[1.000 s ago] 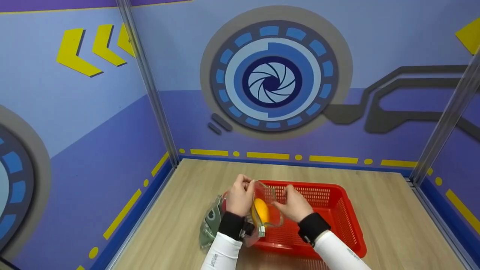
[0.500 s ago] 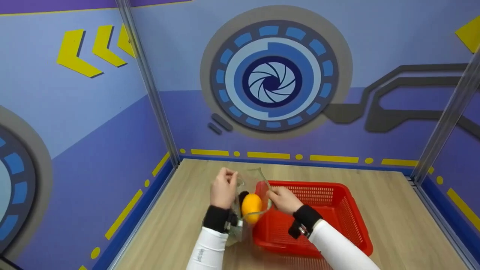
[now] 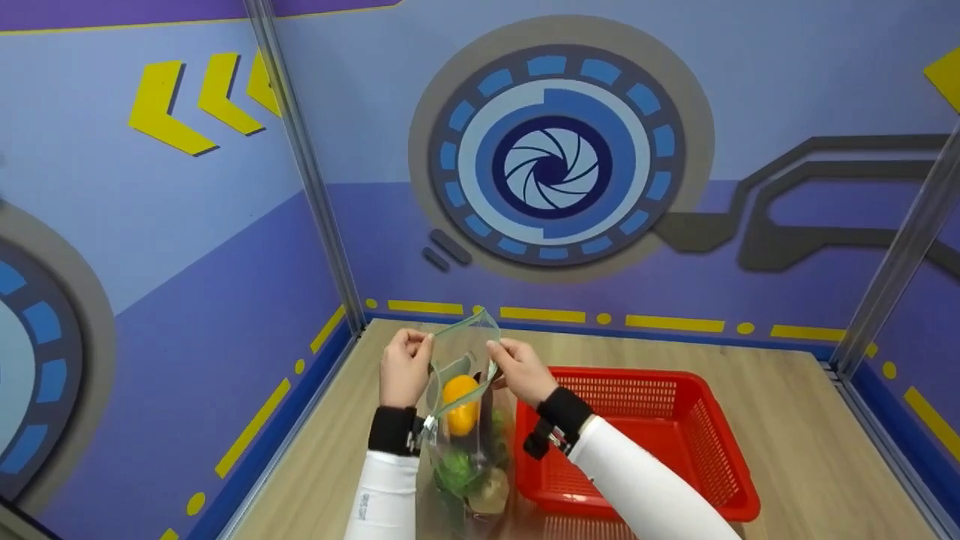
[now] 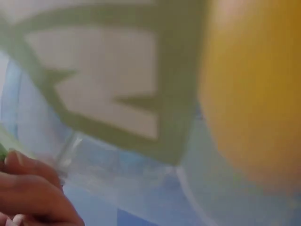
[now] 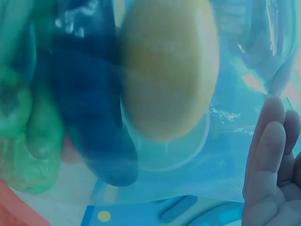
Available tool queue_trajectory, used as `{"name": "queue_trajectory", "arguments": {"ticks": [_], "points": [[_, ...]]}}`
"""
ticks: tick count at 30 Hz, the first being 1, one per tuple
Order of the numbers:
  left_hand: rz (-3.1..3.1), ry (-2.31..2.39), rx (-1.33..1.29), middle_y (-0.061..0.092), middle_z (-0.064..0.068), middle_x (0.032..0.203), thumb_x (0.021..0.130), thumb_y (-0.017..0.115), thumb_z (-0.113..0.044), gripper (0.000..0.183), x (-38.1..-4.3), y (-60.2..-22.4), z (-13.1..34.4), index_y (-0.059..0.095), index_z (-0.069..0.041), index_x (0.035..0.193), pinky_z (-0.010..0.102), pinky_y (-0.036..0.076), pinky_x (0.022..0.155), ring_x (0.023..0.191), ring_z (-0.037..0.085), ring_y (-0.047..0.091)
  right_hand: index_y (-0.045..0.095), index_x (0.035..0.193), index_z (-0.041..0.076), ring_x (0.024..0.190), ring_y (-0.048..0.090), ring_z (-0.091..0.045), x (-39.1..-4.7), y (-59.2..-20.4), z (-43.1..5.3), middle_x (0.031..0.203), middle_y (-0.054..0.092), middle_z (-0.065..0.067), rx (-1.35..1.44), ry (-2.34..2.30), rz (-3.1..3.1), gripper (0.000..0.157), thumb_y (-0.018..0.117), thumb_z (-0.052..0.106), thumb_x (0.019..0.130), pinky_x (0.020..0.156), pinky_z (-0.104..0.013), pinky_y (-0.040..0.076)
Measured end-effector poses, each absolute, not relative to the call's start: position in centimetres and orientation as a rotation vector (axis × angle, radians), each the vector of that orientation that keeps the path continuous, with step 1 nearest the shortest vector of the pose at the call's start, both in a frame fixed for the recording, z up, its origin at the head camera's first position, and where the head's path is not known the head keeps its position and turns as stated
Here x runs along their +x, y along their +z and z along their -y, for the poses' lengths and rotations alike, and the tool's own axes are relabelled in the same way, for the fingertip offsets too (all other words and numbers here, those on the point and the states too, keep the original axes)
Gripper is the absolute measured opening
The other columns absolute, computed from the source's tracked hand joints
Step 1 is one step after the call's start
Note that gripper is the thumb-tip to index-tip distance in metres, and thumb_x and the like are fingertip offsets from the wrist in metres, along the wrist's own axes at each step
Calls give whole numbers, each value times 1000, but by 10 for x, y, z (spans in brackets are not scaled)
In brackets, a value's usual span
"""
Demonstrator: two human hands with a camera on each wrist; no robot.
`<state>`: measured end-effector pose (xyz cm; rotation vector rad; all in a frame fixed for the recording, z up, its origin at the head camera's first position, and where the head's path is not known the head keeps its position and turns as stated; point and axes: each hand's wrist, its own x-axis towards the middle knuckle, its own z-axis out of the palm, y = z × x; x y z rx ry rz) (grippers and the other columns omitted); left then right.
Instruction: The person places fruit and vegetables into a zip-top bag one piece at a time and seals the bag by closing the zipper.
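Observation:
A clear zip bag (image 3: 450, 346) with a green-edged mouth stands upright in the head view. My left hand (image 3: 405, 369) pinches its left rim, and my right hand (image 3: 526, 371) pinches the right rim, so the mouth is spread. Near the top inside is a smooth yellow-orange mango-like fruit (image 3: 459, 409). Beside it in the right wrist view hangs a long dark eggplant (image 5: 89, 94), with green pepper-like vegetables (image 5: 44, 160) further left. Leafy green stuff (image 3: 454, 471) and a pale roundish item (image 3: 490, 491) lie lower down. The left wrist view is mostly blurred bag print.
A red perforated plastic basket (image 3: 637, 373) sits just right of the bag on the wooden table (image 3: 817, 435). Printed blue panels (image 3: 360, 247) wall the table at the back and sides, with metal posts at the corners.
Both hands and the bag have moved left, from over the basket to beside it. The bag now hangs upright with its mouth spread wider. My right hand has taken hold of the rim.

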<state>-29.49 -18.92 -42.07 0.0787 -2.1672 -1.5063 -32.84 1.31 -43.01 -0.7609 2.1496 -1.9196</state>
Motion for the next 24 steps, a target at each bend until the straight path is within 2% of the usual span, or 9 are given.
{"name": "queue_trajectory", "arguments": {"ticks": [4,8,9,12,14,16,20,22,24], "points": [[2121,-1719,-30,57,3,68,109,51,-25,31,-274,-434,190,50,-1,128,23,45,55,53,11,51,48,78,10,70,67,-11,-328,-432,-14,74,60,2,-729,-1938,-2169,36,42,22,112,68,-29,59],[2117,-1760,-140,62,17,93,114,34,-32,37,-241,-446,185,46,3,121,27,49,76,81,18,62,51,80,10,71,68,-11,-329,-432,-16,75,60,-1,-716,-1952,-2168,36,42,23,112,72,-32,60],[2147,-1744,-141,60,18,99,114,34,-31,36,-231,-449,183,46,3,118,29,47,81,90,19,60,53,82,10,71,68,-11,-329,-432,-16,76,62,0,-706,-1956,-2163,36,41,24,112,72,-31,60],[2275,-1604,-74,56,14,108,109,52,-34,33,-209,-454,174,50,-1,114,32,42,88,101,19,53,58,84,8,70,68,-10,-330,-432,-18,76,66,1,-681,-1971,-2161,36,41,23,113,70,-27,59],[2345,-1438,-23,54,9,105,101,67,-31,33,-200,-455,169,52,-5,113,32,43,88,100,18,51,59,85,8,69,67,-10,-331,-432,-19,75,67,3,-672,-1983,-2169,36,41,23,112,70,-27,59],[2368,-1233,37,55,2,98,93,78,-29,31,-194,-454,164,58,-9,106,31,44,82,93,16,51,58,84,8,69,67,-11,-332,-431,-20,76,67,1,-669,-1986,-2174,36,42,23,112,71,-31,61],[2317,-882,50,56,-3,81,90,80,-18,19,-189,-447,160,63,-12,86,27,44,69,78,13,52,54,82,6,69,69,-12,-334,-429,-22,75,61,-1,-667,-1962,-2221,36,44,23,112,72,-36,62],[2293,-759,34,56,-4,74,88,81,-15,20,-187,-442,159,63,-13,80,26,42,64,71,11,51,52,86,4,67,66,-12,-332,-428,-22,76,56,-2,-691,-1952,-2282,30,48,21,110,69,-32,60],[2281,-669,18,56,-3,70,86,83,-14,21,-186,-438,159,64,-12,76,26,41,61,66,10,49,48,93,3,69,59,-10,-328,-424,-21,79,50,-2,-783,-1922,-2426,22,53,18,108,67,-24,52]]}}
